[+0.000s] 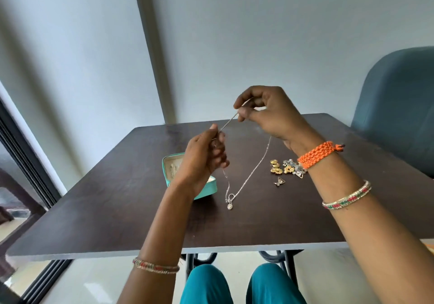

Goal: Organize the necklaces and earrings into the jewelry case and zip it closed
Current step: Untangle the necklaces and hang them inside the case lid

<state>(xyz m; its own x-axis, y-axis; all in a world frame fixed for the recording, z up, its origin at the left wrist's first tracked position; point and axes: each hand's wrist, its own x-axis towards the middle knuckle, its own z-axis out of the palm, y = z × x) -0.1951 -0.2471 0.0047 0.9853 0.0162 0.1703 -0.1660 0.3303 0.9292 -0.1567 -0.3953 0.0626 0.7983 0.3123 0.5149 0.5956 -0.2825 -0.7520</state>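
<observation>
Necklace hung over the bench, chain pinched between my left hand and right hand; I judged the slack loop could knot, or its pendant snag the open case

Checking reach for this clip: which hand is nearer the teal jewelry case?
Left. The left hand pinches the necklace chain right above the open jewelry case, overlapping it in view. The right hand pinches the chain higher, off to the case's right.
</observation>
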